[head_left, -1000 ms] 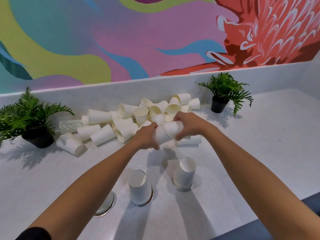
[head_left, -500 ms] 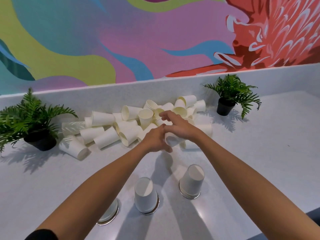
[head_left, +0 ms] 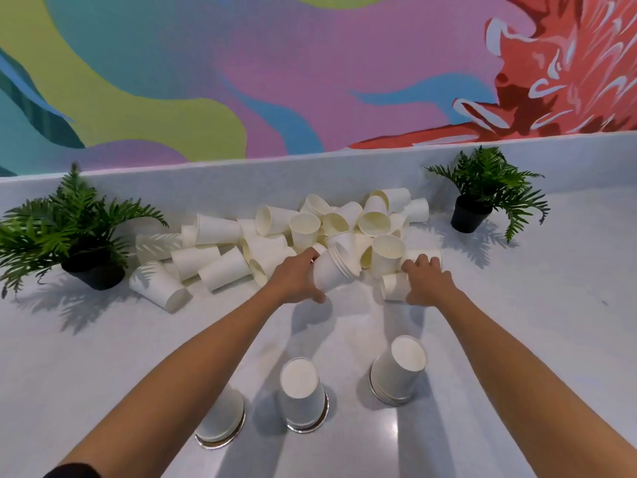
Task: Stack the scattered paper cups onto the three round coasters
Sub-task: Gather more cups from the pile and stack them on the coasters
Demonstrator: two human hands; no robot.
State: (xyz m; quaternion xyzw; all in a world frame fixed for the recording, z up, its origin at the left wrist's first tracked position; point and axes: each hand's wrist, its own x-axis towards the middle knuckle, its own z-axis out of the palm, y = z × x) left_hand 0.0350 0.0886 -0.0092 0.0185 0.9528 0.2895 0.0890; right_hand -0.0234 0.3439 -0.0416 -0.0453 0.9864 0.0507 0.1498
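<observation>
A pale, faintly speckled countertop (head_left: 517, 339) filled the lower view and ended at a low raised ledge (head_left: 206, 177) of the same material. Above the ledge rose a wall mural (head_left: 241, 81) with swirls of teal, lime, pink and blue and a red flower at 2 o'clock. Sharp shadows of arms and leaves fell across the surface.

A loose cup pile (head_left: 275, 232) of white paper cups, most on their sides, lay against the ledge near the centre. A left fern (head_left: 69, 229) in a black pot stood at 9 o'clock of the pile, touching none of the cups that I could tell, and a right fern (head_left: 489, 188) in a black pot stood at 3 o'clock, apart from it.

The left hand (head_left: 296, 277) gripped a nested stack (head_left: 332, 270) of several cups, tilted with the rims toward 2 o'clock, at the pile's near edge. The right hand (head_left: 427, 281) lay curled over a lying cup (head_left: 393, 286) at the pile's 5 o'clock corner.

Near the bottom, 3 metal-rimmed coasters sat in a row. The left coaster (head_left: 210, 443) at 7 o'clock bore upturned left cups (head_left: 222, 419), partly hidden by the left forearm. The middle coaster (head_left: 310, 428) at 6 o'clock bore upside-down middle cups (head_left: 301, 388). The right coaster (head_left: 389, 401) at 5 o'clock bore upside-down right cups (head_left: 400, 370), with several rims showing.
</observation>
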